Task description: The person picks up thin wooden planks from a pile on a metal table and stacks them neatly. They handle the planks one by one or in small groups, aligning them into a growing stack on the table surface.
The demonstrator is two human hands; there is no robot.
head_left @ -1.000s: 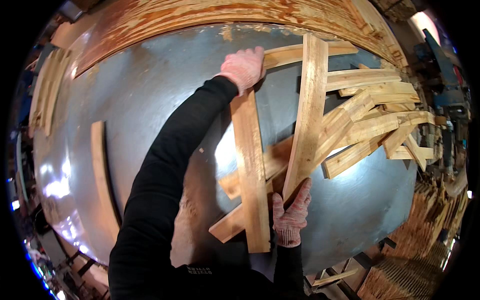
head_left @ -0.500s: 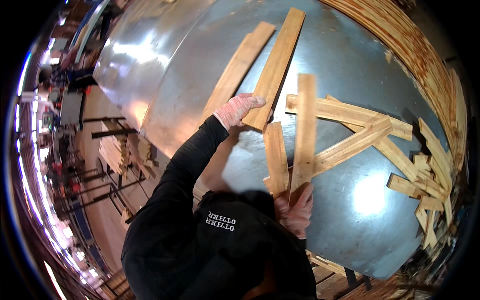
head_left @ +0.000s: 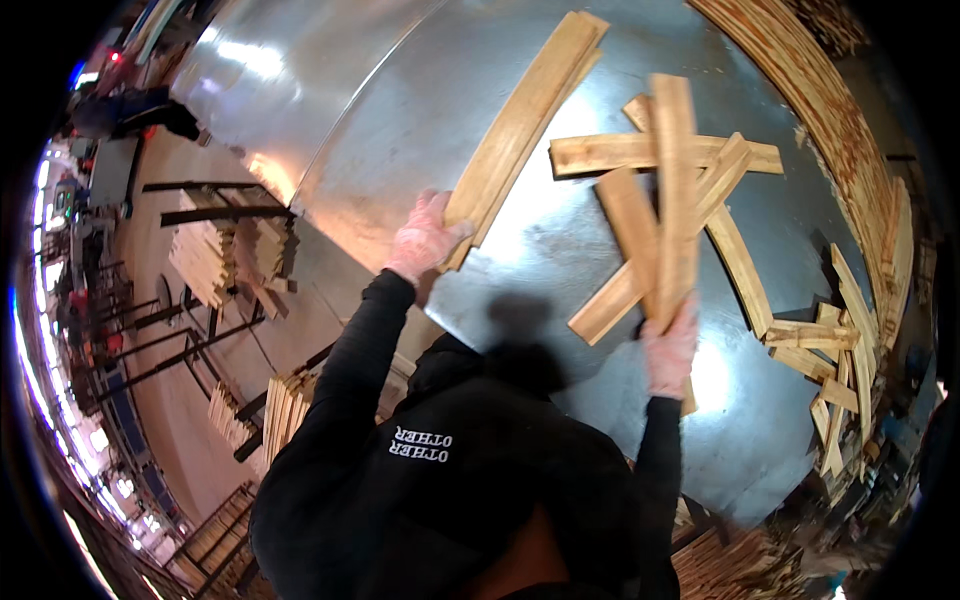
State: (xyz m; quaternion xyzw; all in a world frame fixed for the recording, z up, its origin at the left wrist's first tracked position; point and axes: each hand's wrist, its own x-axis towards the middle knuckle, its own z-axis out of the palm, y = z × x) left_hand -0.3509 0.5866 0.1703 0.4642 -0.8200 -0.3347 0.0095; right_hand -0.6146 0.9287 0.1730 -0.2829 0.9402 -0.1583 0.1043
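My left hand (head_left: 430, 238), in a pink-and-white work glove, is closed on the near end of a long wooden board (head_left: 520, 130). A second board lies under it, its edge showing along the right side. Over to the right, my gloved right hand (head_left: 672, 345) grips the near end of an upright-pointing wooden slat (head_left: 676, 190). A shorter slat (head_left: 630, 225) slants against it and also runs down to that hand; whether the fingers hold both is hard to tell. Beneath them, loose slats (head_left: 605, 305) lie crossed on the metal table (head_left: 400, 130).
Further right, a jumble of short offcuts (head_left: 812, 335) lies by the table edge. Long stacked boards (head_left: 800, 70) run along the far right side. Left of the table stand racks with wood pieces (head_left: 205, 260), and a person (head_left: 125, 110) is in the far left background.
My left hand has brought its board over the other one, so the two now lie together. My right hand has moved right and forward with its slats. The whole view has shifted slightly.
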